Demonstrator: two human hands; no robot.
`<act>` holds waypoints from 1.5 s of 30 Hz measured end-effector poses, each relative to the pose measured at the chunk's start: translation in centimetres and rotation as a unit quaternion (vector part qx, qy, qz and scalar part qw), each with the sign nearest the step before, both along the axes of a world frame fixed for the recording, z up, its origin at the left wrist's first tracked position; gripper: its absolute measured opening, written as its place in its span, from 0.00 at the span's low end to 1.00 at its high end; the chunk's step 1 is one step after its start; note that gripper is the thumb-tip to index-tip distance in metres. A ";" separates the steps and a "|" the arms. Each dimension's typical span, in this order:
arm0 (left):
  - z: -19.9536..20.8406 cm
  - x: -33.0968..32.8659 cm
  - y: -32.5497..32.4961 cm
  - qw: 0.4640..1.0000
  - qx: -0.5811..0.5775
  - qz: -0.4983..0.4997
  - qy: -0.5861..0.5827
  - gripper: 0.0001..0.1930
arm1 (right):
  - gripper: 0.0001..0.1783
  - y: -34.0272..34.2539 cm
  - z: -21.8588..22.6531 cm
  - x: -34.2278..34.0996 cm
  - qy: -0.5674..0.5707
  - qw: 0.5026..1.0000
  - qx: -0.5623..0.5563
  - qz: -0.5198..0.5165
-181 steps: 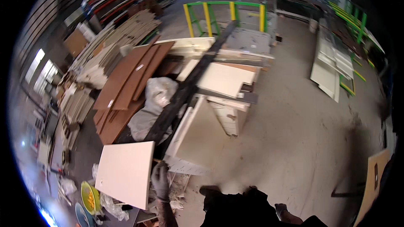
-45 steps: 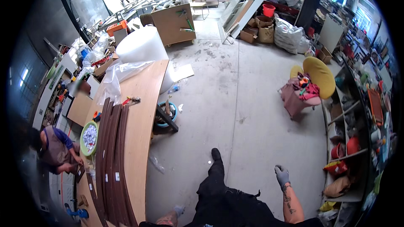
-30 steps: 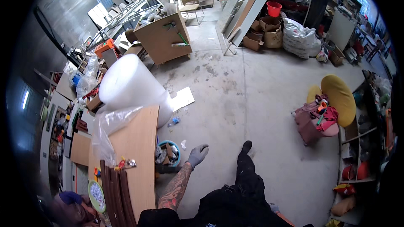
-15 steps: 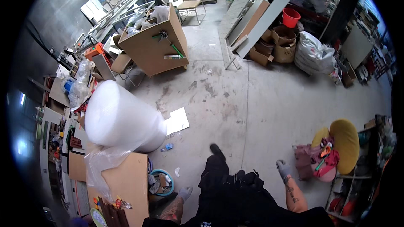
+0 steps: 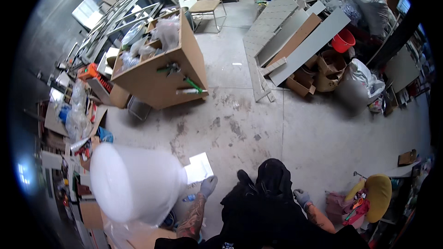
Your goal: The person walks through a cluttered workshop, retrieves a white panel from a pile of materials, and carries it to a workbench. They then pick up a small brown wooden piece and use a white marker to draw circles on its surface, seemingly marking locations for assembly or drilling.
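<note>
Left hand, grey-gloved, loosely curled, nothing held; nearest the flat white sheet lying on the concrete floor beside the large white bubble-wrap roll. Right hand gloved, empty. Sheet judged best lifted by an edge.

- The head camera is looking steeply down from the person's head, well above the concrete floor.
- It is facing forward toward a wooden cart.
- The wide lens is bending edges; the gloved left hand and right hand are entering from below.
</note>
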State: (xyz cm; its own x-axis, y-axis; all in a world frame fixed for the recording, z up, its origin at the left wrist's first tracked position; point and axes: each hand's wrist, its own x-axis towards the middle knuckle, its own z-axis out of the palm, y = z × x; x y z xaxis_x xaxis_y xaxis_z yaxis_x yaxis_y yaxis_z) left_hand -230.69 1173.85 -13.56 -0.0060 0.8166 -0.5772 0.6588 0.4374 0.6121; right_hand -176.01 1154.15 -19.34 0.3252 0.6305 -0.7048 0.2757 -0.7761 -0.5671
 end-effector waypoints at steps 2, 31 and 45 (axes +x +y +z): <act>1.0 0.1 11.8 0.997 0.072 -0.007 -0.022 0.22 | 0.21 9.6 7.5 -4.8 -0.002 0.997 -0.076 0.001; 6.3 9.5 125.6 0.990 0.061 0.037 -0.119 0.18 | 0.17 128.0 8.3 2.4 -0.126 0.991 0.046 0.012; 2.5 11.3 174.1 0.981 0.127 -0.132 -0.057 0.19 | 0.24 164.0 5.2 21.3 -0.404 0.898 0.085 -0.150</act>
State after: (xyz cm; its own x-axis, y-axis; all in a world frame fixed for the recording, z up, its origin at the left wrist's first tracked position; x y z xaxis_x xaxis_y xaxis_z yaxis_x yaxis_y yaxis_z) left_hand -219.36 1347.95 -11.08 0.2768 0.8990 -0.3393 0.6500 0.0849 0.7552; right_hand -154.74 1318.18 -14.17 0.8607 0.5051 -0.0641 0.4431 -0.8050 -0.3945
